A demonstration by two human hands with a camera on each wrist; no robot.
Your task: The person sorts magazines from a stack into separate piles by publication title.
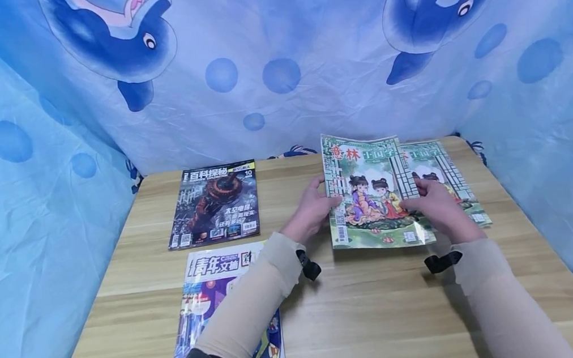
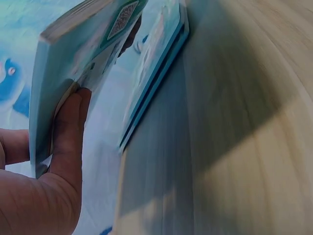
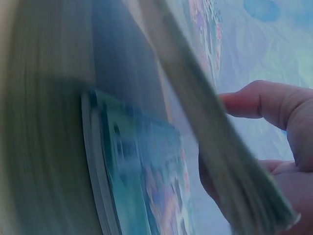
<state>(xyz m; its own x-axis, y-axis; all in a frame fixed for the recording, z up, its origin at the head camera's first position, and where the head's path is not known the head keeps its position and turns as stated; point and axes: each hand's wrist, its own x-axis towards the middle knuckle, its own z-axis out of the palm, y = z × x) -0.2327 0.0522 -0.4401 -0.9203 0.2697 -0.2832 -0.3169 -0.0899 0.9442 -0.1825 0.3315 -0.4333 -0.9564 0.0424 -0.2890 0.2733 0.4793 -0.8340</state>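
Note:
Both hands hold up a green-covered magazine [image 1: 370, 194] with two cartoon children on its front. My left hand [image 1: 314, 208] pinches its left edge, thumb on the cover and fingers behind. On the opposite edge, my right hand [image 1: 442, 208] grips it the same way. The left wrist view shows the magazine [image 2: 54, 73] raised above the table and tilted. Under and to the right lies a small stack of matching green magazines [image 1: 463, 186], partly hidden by the held one and the right hand. Its page edges [image 3: 95, 161] show in the right wrist view.
A dark-covered magazine [image 1: 217, 202] lies at the back left of the wooden table [image 1: 360, 315]. In front of it is a purple and blue magazine [image 1: 200, 300], partly covered by the left forearm. Blue dolphin-print fabric [image 1: 232, 24] hangs behind and at both sides.

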